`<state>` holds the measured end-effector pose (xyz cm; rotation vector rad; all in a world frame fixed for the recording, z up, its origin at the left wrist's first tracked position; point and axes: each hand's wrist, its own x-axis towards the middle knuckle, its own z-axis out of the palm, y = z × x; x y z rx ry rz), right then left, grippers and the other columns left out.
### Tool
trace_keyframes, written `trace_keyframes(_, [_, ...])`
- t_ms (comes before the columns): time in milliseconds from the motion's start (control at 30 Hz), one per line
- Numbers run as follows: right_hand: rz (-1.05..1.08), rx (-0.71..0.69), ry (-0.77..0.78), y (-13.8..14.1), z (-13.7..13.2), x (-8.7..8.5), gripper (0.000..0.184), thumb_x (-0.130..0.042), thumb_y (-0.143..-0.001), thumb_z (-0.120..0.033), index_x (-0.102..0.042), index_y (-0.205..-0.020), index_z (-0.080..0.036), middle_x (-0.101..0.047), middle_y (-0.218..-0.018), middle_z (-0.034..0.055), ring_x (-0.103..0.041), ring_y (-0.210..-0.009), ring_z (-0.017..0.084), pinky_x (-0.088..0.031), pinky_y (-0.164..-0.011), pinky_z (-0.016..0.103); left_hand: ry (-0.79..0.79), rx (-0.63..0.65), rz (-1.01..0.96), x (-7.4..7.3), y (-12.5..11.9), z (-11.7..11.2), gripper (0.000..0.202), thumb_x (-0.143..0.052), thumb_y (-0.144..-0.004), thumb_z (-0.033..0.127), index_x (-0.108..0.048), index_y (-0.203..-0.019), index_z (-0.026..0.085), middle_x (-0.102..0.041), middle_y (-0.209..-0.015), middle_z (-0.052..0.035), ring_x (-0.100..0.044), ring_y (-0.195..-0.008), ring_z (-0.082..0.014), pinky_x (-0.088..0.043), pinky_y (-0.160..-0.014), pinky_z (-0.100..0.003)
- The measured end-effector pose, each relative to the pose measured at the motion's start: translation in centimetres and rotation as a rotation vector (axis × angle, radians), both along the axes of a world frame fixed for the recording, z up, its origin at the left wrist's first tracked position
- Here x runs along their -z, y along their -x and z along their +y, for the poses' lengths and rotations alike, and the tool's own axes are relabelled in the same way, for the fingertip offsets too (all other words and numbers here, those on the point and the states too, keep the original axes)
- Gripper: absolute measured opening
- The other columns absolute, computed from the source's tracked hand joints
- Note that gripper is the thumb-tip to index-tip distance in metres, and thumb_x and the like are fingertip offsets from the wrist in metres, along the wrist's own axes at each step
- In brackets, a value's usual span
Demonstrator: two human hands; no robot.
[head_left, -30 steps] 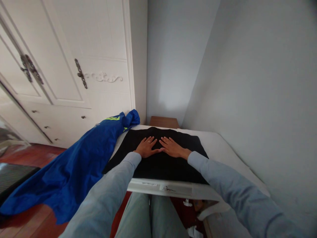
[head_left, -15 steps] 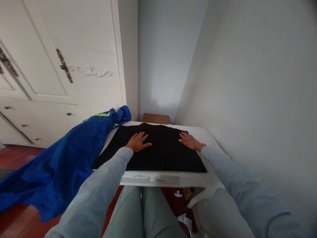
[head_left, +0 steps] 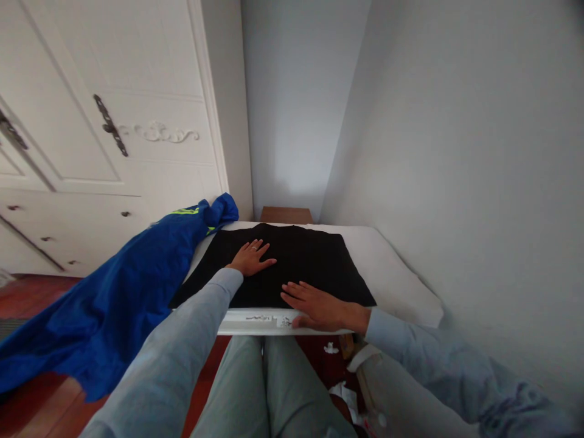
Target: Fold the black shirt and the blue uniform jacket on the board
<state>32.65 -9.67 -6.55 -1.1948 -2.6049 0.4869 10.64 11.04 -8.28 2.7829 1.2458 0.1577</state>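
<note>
A black cloth [head_left: 310, 255] lies spread flat over a white table [head_left: 392, 267], its near edge reaching the table's front. My left hand [head_left: 250, 258] rests palm down on the left part of the cloth, fingers spread, with a ring on one finger. Over the near edge of the cloth, right of the middle, is my right hand [head_left: 322, 307]. Its fingers are stretched out flat and point left, and its thumb lies by the table's front edge. Neither hand grips anything.
A blue garment [head_left: 137, 267] with yellow-green marks drapes from the table's left side toward the red floor. A white wardrobe [head_left: 173, 79] stands behind it at left. Grey walls [head_left: 438, 134] close in the back and right. A brown wooden piece [head_left: 286, 215] sits behind the table.
My right hand has come from the cloth's far right edge toward me and left, to the near edge. My left hand has stayed in place on the cloth.
</note>
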Motion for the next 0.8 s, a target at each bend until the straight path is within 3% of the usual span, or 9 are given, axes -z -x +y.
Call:
trace_keyframes(100, [0.02,0.095,0.036,-2.8,-2.9,0.6,0.071,-0.055,-0.096,-0.057,-0.04,-0.155,-0.02,-0.031,-0.161,0.0139,-0.024,-0.152,0.028,-0.012,-0.126,0.051,0.018,0.005,0.003,-0.1,-0.1,-0.1,0.087,-0.033,-0.093,0.074,-0.037,-0.156,0.015,-0.027,-0.163,-0.0185,-0.02,-0.153,-0.0325,-0.015,-0.122,-0.049])
trace_keyframes(200, [0.076,0.265,0.094,-6.1,-5.8,0.8,0.066,-0.055,-0.097,-0.054,-0.043,-0.153,-0.022,-0.032,-0.161,0.0114,-0.024,-0.152,0.027,-0.01,-0.126,0.052,0.031,0.011,-0.065,-0.1,-0.1,-0.1,0.083,-0.039,-0.093,0.071,-0.046,-0.151,0.013,-0.032,-0.161,-0.0189,-0.024,-0.152,-0.0337,-0.017,-0.122,-0.05])
trace_keyframes(333, [0.323,0.553,0.142,-7.9,-11.0,1.0,0.06,-0.055,-0.095,-0.058,-0.053,-0.147,-0.028,-0.037,-0.159,0.007,-0.027,-0.151,0.028,-0.012,-0.126,0.056,0.094,-0.048,-0.498,-0.9,0.6,-0.1,0.063,-0.044,-0.091,0.064,-0.07,-0.121,0.015,-0.062,-0.138,-0.0145,-0.049,-0.137,-0.0292,-0.033,-0.117,-0.042])
trace_keyframes(433, [0.597,0.729,0.186,-7.3,-14.6,1.6,0.055,-0.058,-0.091,-0.061,-0.06,-0.139,-0.035,-0.047,-0.154,0.0042,-0.037,-0.147,0.03,-0.022,-0.124,0.057,-0.01,-0.199,-0.771,-3.2,1.3,-1.5,0.055,-0.035,-0.095,0.054,-0.073,-0.105,0.014,-0.071,-0.119,-0.0141,-0.062,-0.119,-0.027,-0.043,-0.107,-0.039])
trace_keyframes(533, [0.812,0.825,0.297,-5.9,-15.9,3.0,0.051,-0.065,-0.085,-0.065,-0.071,-0.126,-0.035,-0.062,-0.14,0.0074,-0.053,-0.134,0.035,-0.033,-0.118,0.059,-0.036,-0.255,-1.066,-6.0,1.3,-6.0,0.04,-0.05,-0.088,0.049,-0.073,-0.091,0.016,-0.075,-0.099,-0.011,-0.068,-0.099,-0.0257,-0.051,-0.096,-0.039])
trace_keyframes(633, [1.015,0.778,0.42,-3.7,-14.8,4.4,0.052,-0.07,-0.08,-0.068,-0.075,-0.116,-0.032,-0.068,-0.129,0.0105,-0.063,-0.121,0.036,-0.041,-0.112,0.06,0.159,-0.231,-1.43,-6.8,0.9,-13.0,0.036,-0.056,-0.087,0.05,-0.072,-0.087,0.017,-0.073,-0.087,-0.0078,-0.07,-0.086,-0.0226,-0.056,-0.084,-0.037])
trace_keyframes(700, [1.13,0.714,0.498,-1.6,-13.6,4.8,0.054,-0.074,-0.077,-0.068,-0.074,-0.115,-0.03,-0.069,-0.127,0.0116,-0.065,-0.118,0.035,-0.044,-0.109,0.059,0.289,-0.283,-1.599,-5.4,1.0,-17.5,0.038,-0.059,-0.087,0.052,-0.07,-0.092,0.017,-0.073,-0.096,-0.0093,-0.07,-0.091,-0.0236,-0.058,-0.081,-0.037])
trace_keyframes(800, [1.263,0.638,0.616,1.8,-12.3,4.4,0.055,-0.077,-0.077,-0.062,-0.072,-0.119,-0.028,-0.069,-0.127,0.0124,-0.066,-0.117,0.033,-0.047,-0.107,0.058,0.434,-0.533,-1.749,-1.2,2.9,-22.0,0.039,-0.063,-0.083,0.048,-0.065,-0.108,0.019,-0.072,-0.105,-0.0112,-0.07,-0.104,-0.0272,-0.06,-0.088,-0.044])
